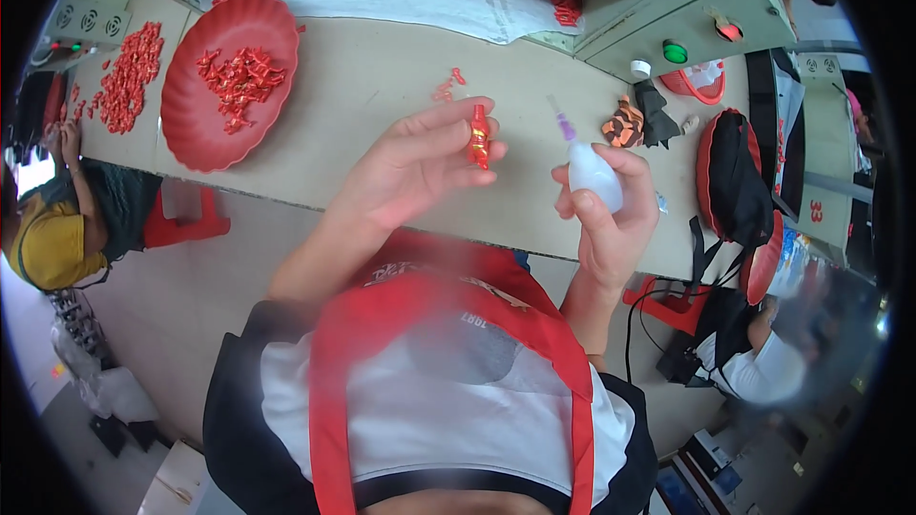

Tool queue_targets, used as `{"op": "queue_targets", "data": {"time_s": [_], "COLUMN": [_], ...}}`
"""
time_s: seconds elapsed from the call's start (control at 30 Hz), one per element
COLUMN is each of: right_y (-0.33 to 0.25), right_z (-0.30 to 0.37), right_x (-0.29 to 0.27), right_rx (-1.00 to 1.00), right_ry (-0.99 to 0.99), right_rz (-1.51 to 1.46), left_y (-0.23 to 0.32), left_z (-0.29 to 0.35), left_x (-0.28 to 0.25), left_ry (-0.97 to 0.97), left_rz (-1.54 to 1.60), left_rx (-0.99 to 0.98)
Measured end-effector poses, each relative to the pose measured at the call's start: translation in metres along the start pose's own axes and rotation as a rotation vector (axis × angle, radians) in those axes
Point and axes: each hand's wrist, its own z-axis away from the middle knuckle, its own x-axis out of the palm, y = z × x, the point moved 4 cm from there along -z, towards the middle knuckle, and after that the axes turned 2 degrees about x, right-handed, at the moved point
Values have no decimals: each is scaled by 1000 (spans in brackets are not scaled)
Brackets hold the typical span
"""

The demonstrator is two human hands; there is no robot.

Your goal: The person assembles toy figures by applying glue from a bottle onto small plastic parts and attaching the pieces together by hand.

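Between the thumb and fingers of my left hand (415, 160) is a small shiny red and gold figurine (480, 136), held upright above the table. My right hand (620, 215) grips a white squeeze bottle (593, 177), the kind with a purple-based needle tip (567, 126) pointing up and to the left. The needle is apart from the figurine, a short way to its right. A few small red pieces (446, 89) lie on the table (367, 72) just beyond my left fingers.
To the left stands a scalloped red dish (188, 100) with red and gold pieces; more pieces (132, 78) are heaped beyond it. Behind is a cabinet with a white sheet (420, 14). At right are crumpled cloths (625, 122), a red basket (711, 93) and a black bag (735, 181). People sit on both sides.
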Motion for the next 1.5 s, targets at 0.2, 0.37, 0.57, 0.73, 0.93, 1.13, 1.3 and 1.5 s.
{"op": "queue_targets", "data": {"time_s": [0.2,0.37,0.57,0.73,0.93,1.13,1.3,1.5], "right_y": [-13,-22,-28,-33,-33,-33,-31,-31], "right_z": [14,21,19,20,18,17,21,16], "right_x": [9,17,20,33,38,40,39,41], "right_rx": [-322,-467,-615,-664,-742,-772,-640,-685], "right_ry": [182,216,137,101,81,71,37,46], "right_rz": [325,466,559,622,644,648,670,669], "left_y": [-2,-1,-1,-1,-1,-1,0,0], "left_z": [-3,-2,-1,1,3,3,3,3], "left_x": [12,1,12,16,15,18,17,16], "left_ry": [125,32,70,87,103,78,70,80], "left_rz": [-129,-158,-139,-219,-266,-250,-244,-235], "left_rx": [78,88,105,155,183,175,182,191]}}
